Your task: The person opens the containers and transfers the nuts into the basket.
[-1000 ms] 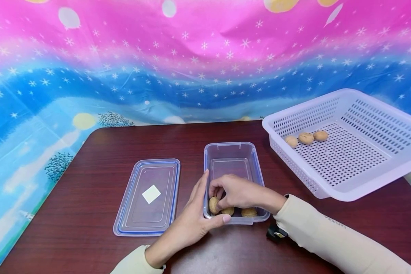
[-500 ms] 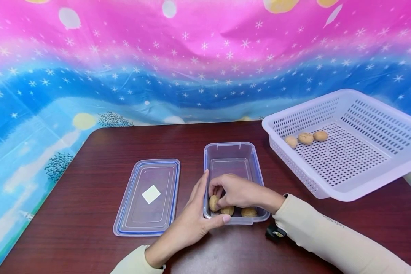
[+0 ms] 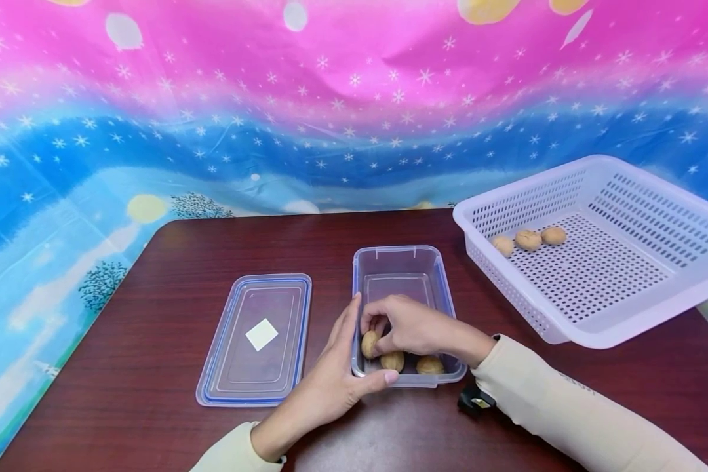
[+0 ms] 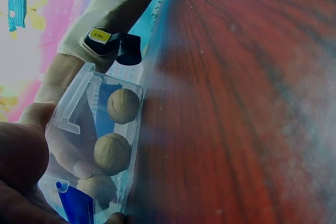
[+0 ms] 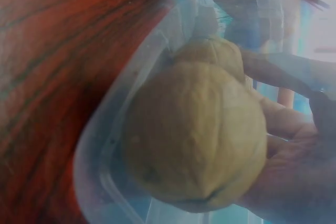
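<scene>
The dark red wood-grain counter (image 3: 153, 314) shines at bottom centre. At lower centre, the left hand (image 3: 324, 388) lies straight-fingered against a clear plastic container (image 3: 398, 283); inside, the right hand (image 3: 410, 326) pinches a walnut (image 3: 368, 345). Pink-and-blue snowflake-printed cloth (image 3: 330, 118) fills the top.

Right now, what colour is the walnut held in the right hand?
Light brown. The walnut shows best in the head view, in the right hand.
</scene>
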`<state>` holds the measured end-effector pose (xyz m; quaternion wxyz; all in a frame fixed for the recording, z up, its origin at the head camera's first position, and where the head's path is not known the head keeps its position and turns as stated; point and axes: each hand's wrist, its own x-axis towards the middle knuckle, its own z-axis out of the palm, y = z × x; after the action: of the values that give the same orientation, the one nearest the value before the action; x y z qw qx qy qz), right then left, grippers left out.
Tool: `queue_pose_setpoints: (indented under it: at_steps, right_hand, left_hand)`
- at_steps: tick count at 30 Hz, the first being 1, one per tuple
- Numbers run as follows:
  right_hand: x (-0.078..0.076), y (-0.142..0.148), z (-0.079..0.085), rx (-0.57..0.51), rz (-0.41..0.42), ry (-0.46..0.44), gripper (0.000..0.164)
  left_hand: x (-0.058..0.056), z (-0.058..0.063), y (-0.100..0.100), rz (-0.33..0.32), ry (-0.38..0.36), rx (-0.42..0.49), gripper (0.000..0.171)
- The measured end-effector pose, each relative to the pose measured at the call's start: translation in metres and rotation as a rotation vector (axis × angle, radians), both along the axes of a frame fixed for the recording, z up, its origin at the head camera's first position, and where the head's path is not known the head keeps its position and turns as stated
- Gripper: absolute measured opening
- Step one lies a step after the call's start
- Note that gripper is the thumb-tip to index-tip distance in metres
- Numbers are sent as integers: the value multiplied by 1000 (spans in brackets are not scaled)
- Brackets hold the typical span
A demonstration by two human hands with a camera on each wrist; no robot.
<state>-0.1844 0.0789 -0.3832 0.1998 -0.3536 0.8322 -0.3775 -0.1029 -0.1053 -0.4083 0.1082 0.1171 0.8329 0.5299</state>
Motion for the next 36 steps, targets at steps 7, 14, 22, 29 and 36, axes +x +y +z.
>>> queue_pose_setpoints:
  at_steps: [7,14,22,29,36]
  right_hand:
    - [-1,5,5,-56,-27,-10,20]
    - [-2,11,10,-100,-56,-29,18]
    - [-1,18,17,-151,-89,-66,16]
    - [7,30,33,-165,-97,-28,18]
    - [14,51,58,-171,-120,67,21]
  left_hand:
    - [0,1,0,3,1,1,118]
    - [1,2,1,9,5,-6,118]
    - [1,1,1,10,20,-8,119]
    - [1,1,1,12,13,-17,118]
    - [1,2,1,15,-3,-28,117]
